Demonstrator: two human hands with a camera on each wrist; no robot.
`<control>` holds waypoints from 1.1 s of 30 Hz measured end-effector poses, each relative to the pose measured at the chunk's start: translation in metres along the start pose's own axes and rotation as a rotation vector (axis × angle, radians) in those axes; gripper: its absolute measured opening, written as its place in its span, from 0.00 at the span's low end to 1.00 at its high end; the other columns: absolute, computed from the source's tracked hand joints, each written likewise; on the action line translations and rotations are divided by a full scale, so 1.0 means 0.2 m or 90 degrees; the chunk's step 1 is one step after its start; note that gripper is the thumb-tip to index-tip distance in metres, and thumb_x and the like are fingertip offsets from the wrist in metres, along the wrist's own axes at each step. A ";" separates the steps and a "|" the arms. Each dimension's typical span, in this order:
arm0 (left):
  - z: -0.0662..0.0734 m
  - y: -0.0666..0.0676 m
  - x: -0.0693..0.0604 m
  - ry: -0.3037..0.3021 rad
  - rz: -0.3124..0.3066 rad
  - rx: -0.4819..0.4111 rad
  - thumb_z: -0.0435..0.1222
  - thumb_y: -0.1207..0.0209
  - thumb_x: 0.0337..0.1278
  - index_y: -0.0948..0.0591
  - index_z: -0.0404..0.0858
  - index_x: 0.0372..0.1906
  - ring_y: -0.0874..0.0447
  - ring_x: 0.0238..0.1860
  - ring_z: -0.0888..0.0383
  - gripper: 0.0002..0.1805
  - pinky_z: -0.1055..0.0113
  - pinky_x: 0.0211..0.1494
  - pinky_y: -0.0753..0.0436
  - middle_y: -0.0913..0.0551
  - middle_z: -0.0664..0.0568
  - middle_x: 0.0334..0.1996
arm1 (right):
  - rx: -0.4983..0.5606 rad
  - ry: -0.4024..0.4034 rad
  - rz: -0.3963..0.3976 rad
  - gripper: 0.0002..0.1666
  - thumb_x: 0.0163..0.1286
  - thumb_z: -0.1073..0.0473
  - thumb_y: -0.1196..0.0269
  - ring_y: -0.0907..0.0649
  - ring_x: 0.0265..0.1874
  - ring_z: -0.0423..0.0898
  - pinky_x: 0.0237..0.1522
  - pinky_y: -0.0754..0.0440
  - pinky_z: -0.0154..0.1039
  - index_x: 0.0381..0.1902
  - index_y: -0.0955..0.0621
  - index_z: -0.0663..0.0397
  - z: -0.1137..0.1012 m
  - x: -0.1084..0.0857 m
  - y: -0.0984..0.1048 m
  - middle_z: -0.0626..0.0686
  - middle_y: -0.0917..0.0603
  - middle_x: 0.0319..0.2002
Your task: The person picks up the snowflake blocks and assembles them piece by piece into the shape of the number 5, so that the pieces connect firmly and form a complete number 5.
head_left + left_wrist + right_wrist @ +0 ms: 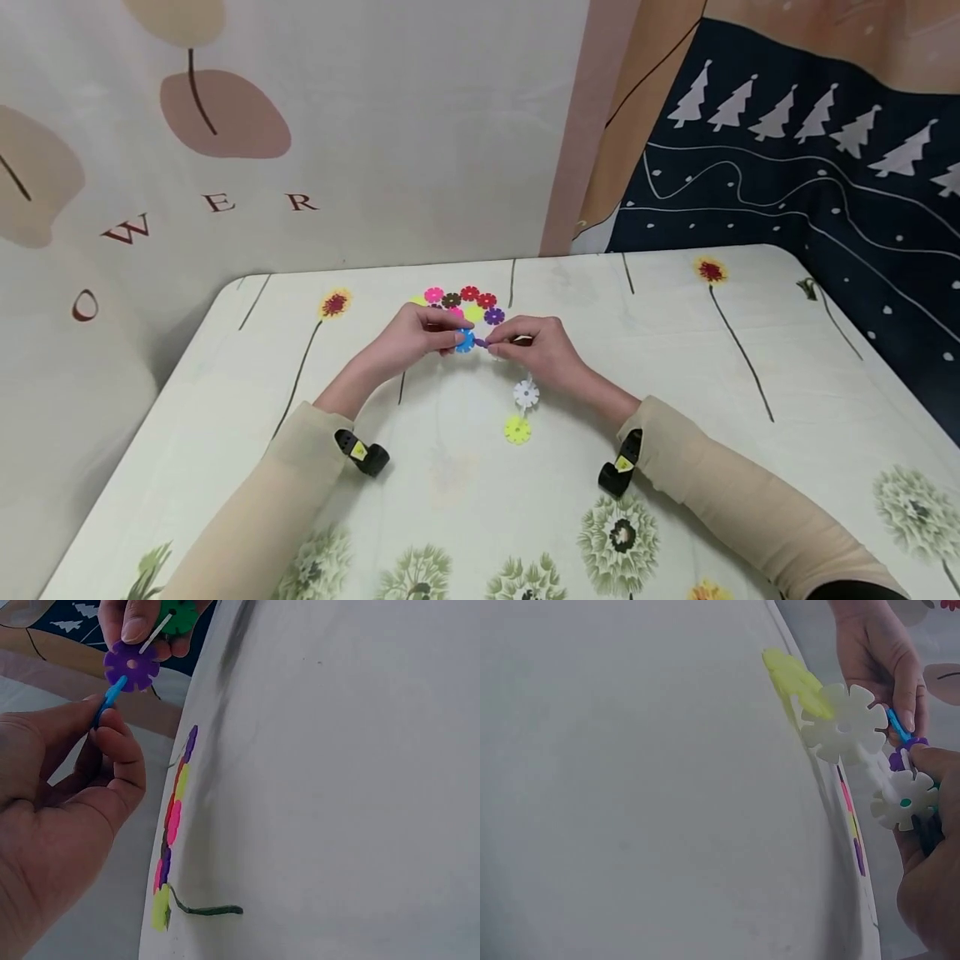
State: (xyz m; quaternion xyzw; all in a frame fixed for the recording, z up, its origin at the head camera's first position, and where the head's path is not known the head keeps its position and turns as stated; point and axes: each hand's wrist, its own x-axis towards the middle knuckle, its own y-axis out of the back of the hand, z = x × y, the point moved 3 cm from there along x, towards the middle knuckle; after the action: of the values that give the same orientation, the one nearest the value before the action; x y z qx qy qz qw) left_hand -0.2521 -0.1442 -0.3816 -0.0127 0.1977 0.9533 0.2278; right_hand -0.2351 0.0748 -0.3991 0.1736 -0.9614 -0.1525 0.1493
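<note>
Between the thumb and fingers of my left hand [408, 340] is a blue notched snowflake disc [465, 341]. My right hand [546, 350] pinches a purple notched disc [132, 666] facing it. In the left wrist view, the blue disc's edge meets the rim of the purple one; how deep it sits in a slot I cannot tell. A chain of linked discs trails from the right hand: a green disc [180, 619] partly behind the fingers, white discs [845, 724], and a yellow disc [517, 430] at its lower end.
Behind the hands, several loose discs lie flat on the table, among them a red disc [487, 301], a purple disc [494, 317] and a pink disc [433, 295]. A flower-print cloth [675, 375] covers the table. A patterned curtain [420, 150] rises along the far edge.
</note>
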 end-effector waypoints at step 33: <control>0.03 -0.02 -0.02 0.003 -0.019 -0.052 0.28 0.36 0.67 0.16 0.25 0.55 0.15 0.39 0.50 0.15 0.61 0.49 0.14 0.13 0.43 0.43 | 0.022 0.033 0.017 0.06 0.61 0.71 0.26 0.13 0.43 0.51 0.44 0.13 0.37 0.38 0.09 0.63 -0.05 -0.02 -0.02 0.57 0.10 0.40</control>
State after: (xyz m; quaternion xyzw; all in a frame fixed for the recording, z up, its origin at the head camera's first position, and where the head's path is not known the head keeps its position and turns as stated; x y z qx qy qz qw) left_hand -0.2462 -0.1409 -0.3764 -0.0272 0.1592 0.9570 0.2410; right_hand -0.2272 0.0710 -0.3918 0.1670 -0.9620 -0.1295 0.1730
